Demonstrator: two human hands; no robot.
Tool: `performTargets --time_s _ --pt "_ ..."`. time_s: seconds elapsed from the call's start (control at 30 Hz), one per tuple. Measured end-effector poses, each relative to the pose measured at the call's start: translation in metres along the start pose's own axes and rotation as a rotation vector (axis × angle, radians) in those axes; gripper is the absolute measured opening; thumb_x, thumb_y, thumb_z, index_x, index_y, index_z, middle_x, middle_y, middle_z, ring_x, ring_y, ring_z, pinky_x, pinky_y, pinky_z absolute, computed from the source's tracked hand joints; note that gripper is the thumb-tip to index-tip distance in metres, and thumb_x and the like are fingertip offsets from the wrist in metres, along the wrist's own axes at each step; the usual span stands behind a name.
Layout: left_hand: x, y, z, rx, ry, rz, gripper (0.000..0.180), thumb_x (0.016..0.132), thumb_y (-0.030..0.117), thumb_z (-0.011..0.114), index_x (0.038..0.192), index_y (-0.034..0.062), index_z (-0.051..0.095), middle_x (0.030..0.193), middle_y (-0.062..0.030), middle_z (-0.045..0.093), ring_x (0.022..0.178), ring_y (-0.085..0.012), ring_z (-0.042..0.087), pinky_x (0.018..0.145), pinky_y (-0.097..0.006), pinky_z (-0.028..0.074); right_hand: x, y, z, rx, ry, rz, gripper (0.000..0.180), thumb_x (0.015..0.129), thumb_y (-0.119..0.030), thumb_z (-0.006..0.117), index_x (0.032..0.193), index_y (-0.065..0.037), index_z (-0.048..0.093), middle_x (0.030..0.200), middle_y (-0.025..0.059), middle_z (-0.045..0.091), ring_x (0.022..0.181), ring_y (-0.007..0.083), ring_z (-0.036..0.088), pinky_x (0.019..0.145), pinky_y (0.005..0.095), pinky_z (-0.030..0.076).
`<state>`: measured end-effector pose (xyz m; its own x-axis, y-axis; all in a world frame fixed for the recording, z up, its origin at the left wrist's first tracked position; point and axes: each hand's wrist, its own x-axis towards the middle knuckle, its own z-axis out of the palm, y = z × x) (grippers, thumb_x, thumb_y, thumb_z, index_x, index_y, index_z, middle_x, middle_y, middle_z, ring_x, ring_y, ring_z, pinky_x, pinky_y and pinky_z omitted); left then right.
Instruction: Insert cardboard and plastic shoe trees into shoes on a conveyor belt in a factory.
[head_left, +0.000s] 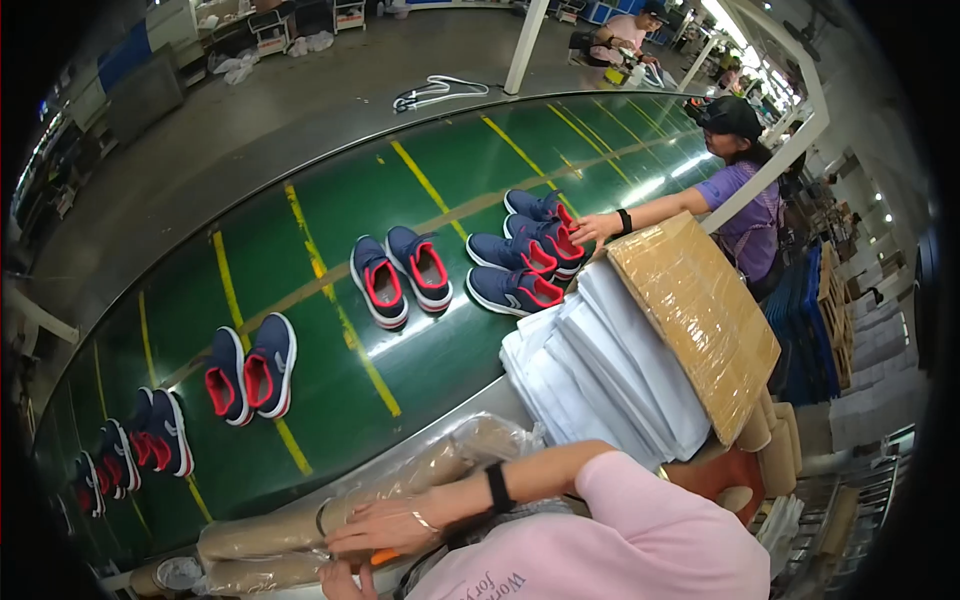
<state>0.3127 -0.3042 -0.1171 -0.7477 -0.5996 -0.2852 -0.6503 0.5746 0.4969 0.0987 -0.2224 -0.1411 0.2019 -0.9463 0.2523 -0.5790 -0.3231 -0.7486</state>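
Observation:
My right hand point(385, 525) reaches in from the right at the bottom, over cardboard tubes point(270, 535) in clear plastic. It is closed, fingers bent downward, around an orange piece point(384, 556) showing beneath its palm; the kind is not clear. Just below is my left hand point(347, 580), partly cut off by the lower edge, its fingers curled close to the right fingertips. What it holds, if anything, is hidden. Beyond my hands, navy shoes with red linings and white soles stand on a green belt; the nearest pairs are a left pair point(268, 375) and a middle pair point(420, 270).
White sheets point(600, 360) are stacked right of the belt point(340, 420), beside a taped cardboard box point(700, 320). Across it, a co-worker in purple point(745, 200) touches a cluster of shoes point(515, 265). More shoes point(160, 430) stand far left. A white post point(525, 50) rises behind.

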Motion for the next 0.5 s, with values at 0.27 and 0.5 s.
performTargets --time_s 0.27,0.5 --pt "-0.01 -0.019 -0.023 0.255 0.026 0.362 0.034 0.07 0.016 0.072 0.097 0.0005 0.057 0.073 -0.0158 0.059 0.076 -0.0332 0.057 0.087 -0.043 0.04 0.065 0.009 0.056 -0.173 -0.491 -0.228 0.032 0.077 -0.03 0.063 0.1 -0.009 0.054 0.079 0.0086 0.064 0.075 0.0313 0.063 0.063 0.0438 0.048" --pt "-0.053 -0.054 -0.011 0.184 0.106 0.357 0.019 0.077 0.018 0.067 0.08 0.005 0.054 0.077 -0.0112 0.054 0.081 -0.0285 0.054 0.082 -0.039 0.041 0.029 0.068 -0.074 -0.647 -0.395 -0.356 0.024 0.076 -0.035 0.066 0.073 -0.011 0.064 0.087 0.002 0.058 0.075 0.0231 0.052 0.075 0.0396 0.043"
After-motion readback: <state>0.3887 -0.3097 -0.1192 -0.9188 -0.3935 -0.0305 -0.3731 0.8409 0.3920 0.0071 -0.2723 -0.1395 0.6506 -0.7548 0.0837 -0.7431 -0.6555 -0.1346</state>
